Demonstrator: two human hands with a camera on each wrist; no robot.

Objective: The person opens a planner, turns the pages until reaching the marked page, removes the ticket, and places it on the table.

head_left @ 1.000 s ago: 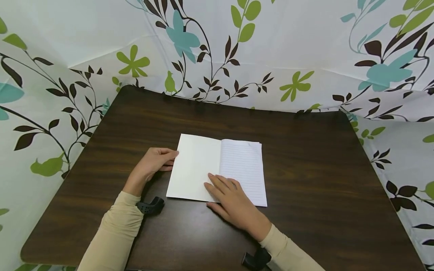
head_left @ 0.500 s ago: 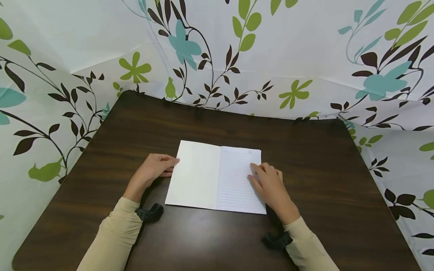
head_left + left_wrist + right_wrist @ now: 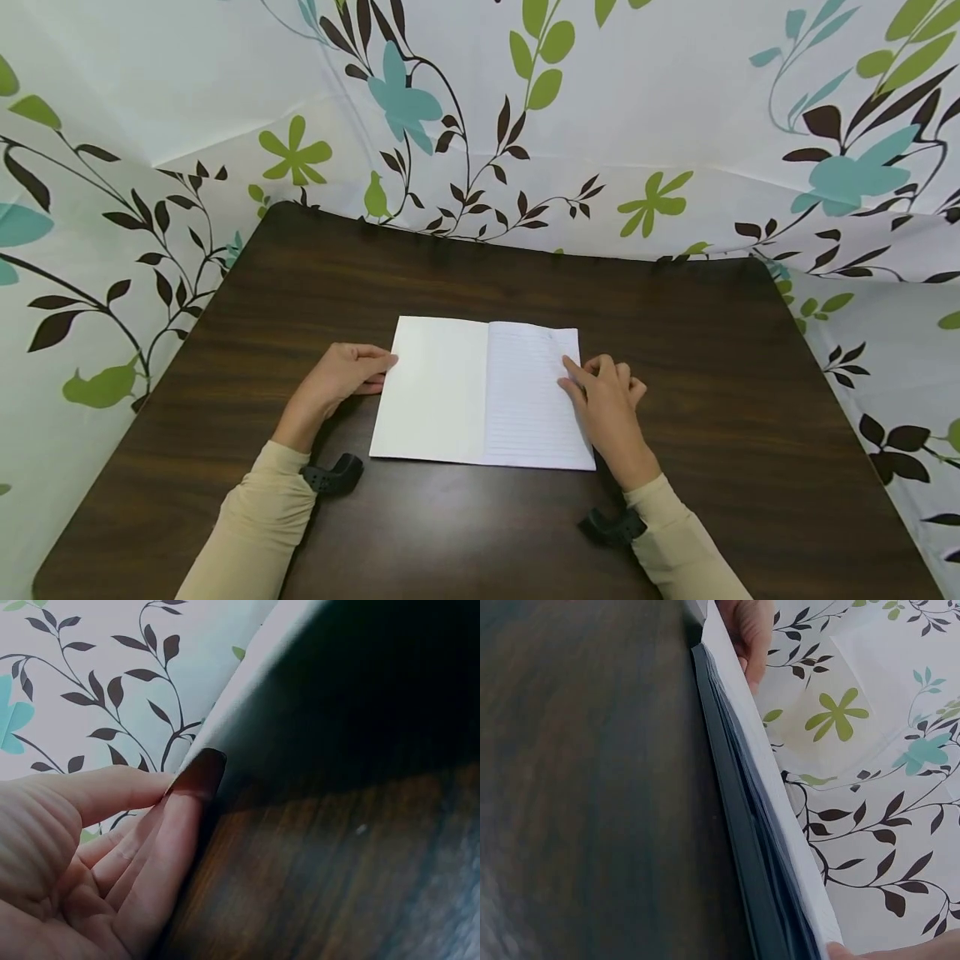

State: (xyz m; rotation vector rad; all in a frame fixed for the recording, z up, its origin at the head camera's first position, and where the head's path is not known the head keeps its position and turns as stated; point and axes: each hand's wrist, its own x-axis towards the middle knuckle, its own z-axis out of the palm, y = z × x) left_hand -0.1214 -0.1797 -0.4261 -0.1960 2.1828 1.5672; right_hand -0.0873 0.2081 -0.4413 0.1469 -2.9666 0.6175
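Observation:
An open notebook (image 3: 442, 392) lies on the dark wooden table, with a blank white inside cover on the left and a lined page (image 3: 525, 400) on the right. My left hand (image 3: 337, 379) pinches the cover's outer edge between thumb and fingers; the left wrist view has that cover edge (image 3: 247, 682) raised off the table. At the right edge of the lined page, my right hand (image 3: 611, 404) has thumb and index finger close together on the paper, the other fingers bent. The right wrist view catches the page stack (image 3: 757, 795) from the side, with only a fingertip of that hand.
The brown wood-grain table (image 3: 712, 400) extends around the notebook on all sides. Behind it and at both sides hangs a white cloth (image 3: 675, 100) printed with leaves, flowers and birds. Black wrist devices (image 3: 333, 475) sit on both wrists.
My right hand has moved from the notebook's middle fold to the right edge of the lined page, its fingers drawing together there. My left hand stays on the cover edge.

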